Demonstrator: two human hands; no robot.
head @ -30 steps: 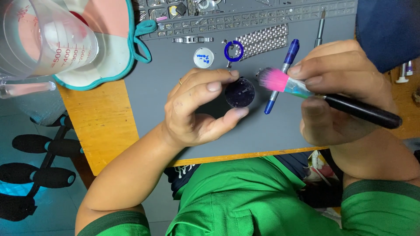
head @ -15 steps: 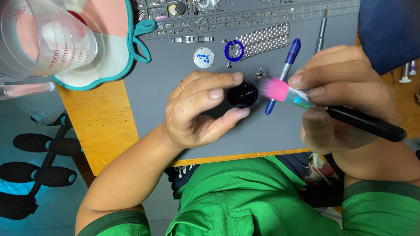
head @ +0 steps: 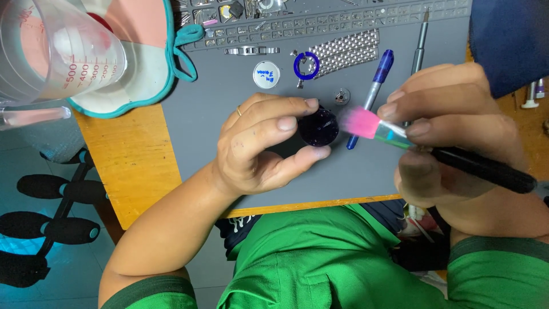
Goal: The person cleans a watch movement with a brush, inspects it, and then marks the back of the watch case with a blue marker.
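Brushing the dark round watch dial (head: 318, 127) at mat centre.
My left hand (head: 260, 146) pinches it; my right hand (head: 452, 131), at three o'clock, grips the pink-bristled brush (head: 366, 123), bristles now nearer the dial's edge than before.

An orange wooden table (head: 134, 166) fills the upper view, a grey mat (head: 229, 97) spread across it; below left lies pale tiled floor (head: 34, 154), washed with a cyan glow; black padded chair legs (head: 57, 229) stand there.

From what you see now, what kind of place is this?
Probably a watch-repair bench: a grey work mat with small parts, a metal watch bracelet, and a dark watch dial being brushed.
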